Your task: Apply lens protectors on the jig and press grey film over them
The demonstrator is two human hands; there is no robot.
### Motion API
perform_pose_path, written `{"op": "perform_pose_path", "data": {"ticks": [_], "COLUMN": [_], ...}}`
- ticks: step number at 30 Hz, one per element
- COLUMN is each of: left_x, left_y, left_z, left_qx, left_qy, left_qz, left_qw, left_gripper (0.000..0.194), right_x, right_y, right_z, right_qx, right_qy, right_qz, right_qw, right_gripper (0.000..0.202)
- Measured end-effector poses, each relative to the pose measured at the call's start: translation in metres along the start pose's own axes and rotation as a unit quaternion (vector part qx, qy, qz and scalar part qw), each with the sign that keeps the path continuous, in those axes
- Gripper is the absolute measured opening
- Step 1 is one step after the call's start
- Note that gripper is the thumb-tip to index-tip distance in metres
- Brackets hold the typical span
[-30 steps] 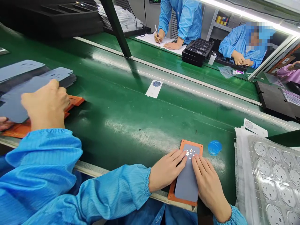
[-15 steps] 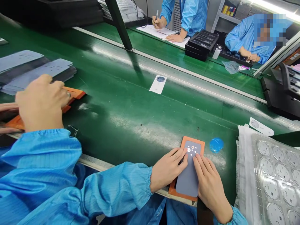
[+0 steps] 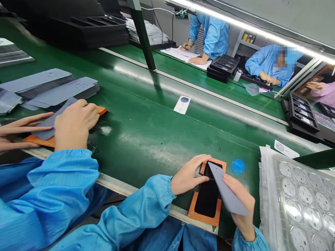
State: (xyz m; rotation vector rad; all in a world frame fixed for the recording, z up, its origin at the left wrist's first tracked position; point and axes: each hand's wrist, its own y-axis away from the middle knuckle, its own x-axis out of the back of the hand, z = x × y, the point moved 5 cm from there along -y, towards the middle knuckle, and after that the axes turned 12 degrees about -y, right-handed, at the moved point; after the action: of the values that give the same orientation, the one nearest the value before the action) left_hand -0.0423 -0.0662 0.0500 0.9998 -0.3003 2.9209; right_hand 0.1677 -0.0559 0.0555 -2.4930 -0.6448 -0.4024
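My right hand (image 3: 242,198) grips the long side of a thin grey sheet (image 3: 226,191), a flat plate with small holes at one end, and holds it tilted up. Beneath it lies a black phone-shaped panel (image 3: 206,200) in an orange frame (image 3: 203,217) at the table's front edge. My left hand (image 3: 190,174) is open at the frame's upper left, thumb and fingers apart, the thumb tip at the panel. The sheet's narrow top corner is near those fingers; whether they touch it I cannot tell.
On the left, a co-worker's hands (image 3: 75,122) work at another orange frame (image 3: 43,140) beside stacked grey sheets (image 3: 65,92). A clear tray (image 3: 300,209) of round-marked parts stands right. A blue disc (image 3: 238,166) and a white card (image 3: 182,105) lie on the green table (image 3: 146,122).
The grey sheet lay flat in the orange frame under both my hands; now my right hand has lifted it, showing the black panel. My left hand's fingers have spread. The camera view has shifted.
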Motion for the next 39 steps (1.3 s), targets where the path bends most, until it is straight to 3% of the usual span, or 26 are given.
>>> {"op": "perform_pose_path", "data": {"ticks": [2,4,6,8,11,16,21,26,29,32,36,39], "left_x": [-0.003,-0.007,-0.008,-0.008,-0.007,-0.005,-0.007,-0.012,-0.02,-0.023,-0.008,0.027], "left_y": [-0.004,-0.005,-0.005,-0.003,0.002,0.008,0.008,0.0,-0.003,-0.003,-0.015,-0.039], "left_z": [0.011,0.028,0.043,0.054,0.065,0.076,0.075,0.055,0.039,0.022,0.003,-0.015], "left_qx": [0.032,0.02,-0.007,-0.039,-0.096,-0.161,-0.167,-0.055,0.04,0.106,0.121,0.108], "left_qy": [0.125,0.194,0.201,0.194,0.177,0.085,0.015,0.069,0.116,0.137,0.152,0.085], "left_qz": [0.013,0.021,0.06,0.107,0.157,0.208,0.221,0.165,0.09,0.056,0.016,0.042], "left_qw": [0.992,0.981,0.978,0.974,0.967,0.961,0.961,0.982,0.988,0.983,0.981,0.99], "left_gripper": [0.051,0.028,0.009,0.004,0.002,0.006,0.014,0.02,0.02,0.021,0.023,0.024], "right_x": [0.007,0.003,-0.007,-0.015,-0.021,-0.023,-0.019,-0.016,-0.025,-0.037,-0.031,0.002], "right_y": [-0.001,0.0,0.0,0.0,0.001,0.003,0.001,0.0,0.004,-0.001,-0.041,-0.098], "right_z": [0.007,0.016,0.023,0.029,0.033,0.034,0.031,0.026,0.031,0.037,0.046,0.056], "right_qx": [-0.062,-0.111,-0.157,-0.191,-0.211,-0.195,-0.166,-0.178,-0.226,-0.248,-0.265,-0.229], "right_qy": [-0.203,-0.356,-0.451,-0.516,-0.563,-0.512,-0.494,-0.404,-0.37,-0.383,-0.397,-0.415], "right_qz": [0.111,0.173,0.174,0.173,0.173,0.139,0.143,0.195,0.222,0.206,0.181,0.263], "right_qw": [0.971,0.912,0.861,0.817,0.78,0.825,0.841,0.876,0.873,0.866,0.86,0.84], "right_gripper": [0.026,0.015,0.013,0.013,0.013,0.016,0.016,0.015,0.026,0.028,0.038,0.05]}}
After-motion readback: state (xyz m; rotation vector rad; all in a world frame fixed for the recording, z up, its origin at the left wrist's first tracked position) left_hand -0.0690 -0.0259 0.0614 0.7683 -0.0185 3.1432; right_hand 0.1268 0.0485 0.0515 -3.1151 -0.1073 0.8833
